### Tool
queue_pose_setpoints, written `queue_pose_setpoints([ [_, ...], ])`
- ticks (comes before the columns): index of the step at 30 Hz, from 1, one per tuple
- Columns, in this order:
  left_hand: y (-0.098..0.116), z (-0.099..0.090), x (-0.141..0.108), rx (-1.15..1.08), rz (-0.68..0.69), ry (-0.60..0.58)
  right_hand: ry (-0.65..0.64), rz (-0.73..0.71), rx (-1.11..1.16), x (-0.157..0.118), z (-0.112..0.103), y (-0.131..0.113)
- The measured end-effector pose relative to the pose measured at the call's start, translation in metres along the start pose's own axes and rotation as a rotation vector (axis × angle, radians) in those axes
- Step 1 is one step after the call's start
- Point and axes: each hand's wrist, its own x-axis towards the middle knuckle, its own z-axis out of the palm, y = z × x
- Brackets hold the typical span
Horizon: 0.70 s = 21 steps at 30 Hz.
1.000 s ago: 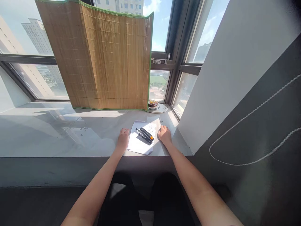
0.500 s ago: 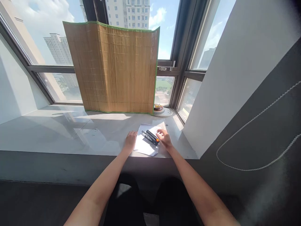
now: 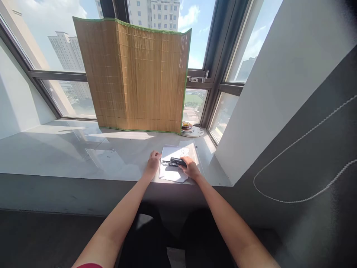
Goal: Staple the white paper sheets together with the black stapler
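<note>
White paper sheets [image 3: 170,174] lie near the front edge of the windowsill. Over them, my right hand [image 3: 190,168] is closed around the right end of a thick black pen-like stick [image 3: 176,160] and slimmer black-and-silver pens [image 3: 166,162] beside it. My fingers cover their right ends, so the exact kind and number are hard to tell. At the left edge of the paper rests my left hand [image 3: 153,163], its fingers loosely bent with the fingertips by the paper's edge. Nothing shows in its grasp.
A green-edged bamboo mat [image 3: 139,78] stands upright against the window. Beside its lower right corner sit stacked plates [image 3: 192,131]. A slanted wall [image 3: 245,108] bounds the sill on the right, where a beaded cord [image 3: 292,201] hangs. A clear sheet [image 3: 107,159] lies left of my hands.
My right hand has closed on the black pens and turned them from a slant to nearly level. The orange end is now hidden. My left hand stays by the paper; the view tilts slightly.
</note>
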Motion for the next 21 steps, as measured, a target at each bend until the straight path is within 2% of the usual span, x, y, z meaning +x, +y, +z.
queue_pose_setpoints([
  [3,-0.001,-0.001,0.001,-0.046,0.045,0.019,0.016,0.021,0.041,0.000,-0.002,-0.003],
  [8,0.006,-0.009,0.003,-0.255,0.060,-0.066,0.003,0.033,0.073,-0.001,-0.006,-0.004],
  [14,0.007,-0.019,0.004,-0.559,-0.117,-0.094,-0.003,0.032,0.069,-0.002,-0.003,0.000],
  [17,0.007,-0.017,0.004,-0.590,-0.120,-0.130,-0.005,0.031,0.058,-0.002,-0.002,0.002],
  [21,0.008,-0.014,0.005,-0.506,-0.009,-0.165,-0.010,0.032,0.052,-0.002,-0.001,0.003],
])
